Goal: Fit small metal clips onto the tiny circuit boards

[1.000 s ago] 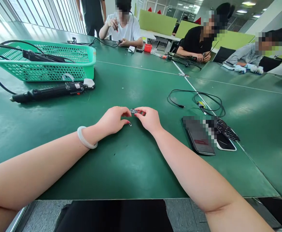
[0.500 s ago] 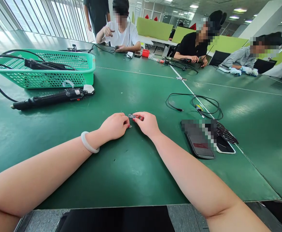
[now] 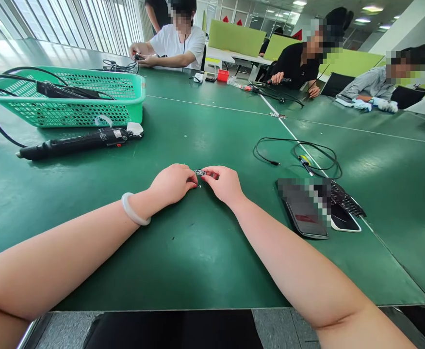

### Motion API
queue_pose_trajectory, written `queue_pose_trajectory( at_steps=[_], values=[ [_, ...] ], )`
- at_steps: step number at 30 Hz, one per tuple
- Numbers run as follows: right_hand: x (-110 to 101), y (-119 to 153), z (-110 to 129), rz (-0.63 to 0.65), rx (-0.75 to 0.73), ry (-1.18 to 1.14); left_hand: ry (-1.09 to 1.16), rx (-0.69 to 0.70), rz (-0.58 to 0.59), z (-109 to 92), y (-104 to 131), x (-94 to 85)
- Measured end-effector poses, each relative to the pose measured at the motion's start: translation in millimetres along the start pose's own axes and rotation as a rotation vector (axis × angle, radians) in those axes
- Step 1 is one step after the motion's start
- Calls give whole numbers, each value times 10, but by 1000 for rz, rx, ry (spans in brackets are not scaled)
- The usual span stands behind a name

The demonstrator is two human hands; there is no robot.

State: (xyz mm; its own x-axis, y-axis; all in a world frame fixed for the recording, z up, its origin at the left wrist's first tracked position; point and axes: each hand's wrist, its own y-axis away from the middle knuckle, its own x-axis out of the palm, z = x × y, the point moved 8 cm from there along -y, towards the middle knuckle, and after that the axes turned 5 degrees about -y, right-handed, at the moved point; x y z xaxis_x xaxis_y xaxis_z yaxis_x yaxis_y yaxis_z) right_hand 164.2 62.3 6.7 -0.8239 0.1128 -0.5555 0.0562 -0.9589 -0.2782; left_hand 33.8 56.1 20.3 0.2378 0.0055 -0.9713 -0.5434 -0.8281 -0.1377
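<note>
Over the middle of the green table (image 3: 183,242), a small black-and-white piece that looks like a circuit board (image 3: 200,172) lies between my hands. My right hand (image 3: 222,185) is closed, pinching its right end between thumb and fingers. My left hand (image 3: 172,183), with a pale bangle (image 3: 131,209) on the wrist, is also closed, its fingertips near the board's left end. From its thumb tip sticks out a tiny silvery piece (image 3: 199,186), whose kind is too small to make out. The inner sides of the left fingers are hidden.
At left stands a green basket (image 3: 89,109) with black cabled tools; a black electric screwdriver (image 3: 74,144) lies before it. To the right are a dark phone (image 3: 303,213), a white-edged phone (image 3: 345,220) and a coiled cable (image 3: 318,157). Co-workers sit across the table.
My hands stay together at the small board, with only a slight shift of the view. Across the table, the person in white has brought both hands to the left, onto a small dark object.
</note>
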Motion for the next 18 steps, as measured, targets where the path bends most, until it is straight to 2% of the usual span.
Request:
queue_pose_trajectory(
  at_steps=[3,7,14,18],
  values=[
    [17,-3,11,6,-7,0,-87,68,-8,-74,-4,22],
    [14,0,11,6,-11,6,-118,82,-18,-84,4,28],
    [37,28,55,25,-58,47,-112,-32,-164,-6,42,-142],
    [79,59,136,48,-102,76,-137,-69,-188,14,52,-168]
  ],
)
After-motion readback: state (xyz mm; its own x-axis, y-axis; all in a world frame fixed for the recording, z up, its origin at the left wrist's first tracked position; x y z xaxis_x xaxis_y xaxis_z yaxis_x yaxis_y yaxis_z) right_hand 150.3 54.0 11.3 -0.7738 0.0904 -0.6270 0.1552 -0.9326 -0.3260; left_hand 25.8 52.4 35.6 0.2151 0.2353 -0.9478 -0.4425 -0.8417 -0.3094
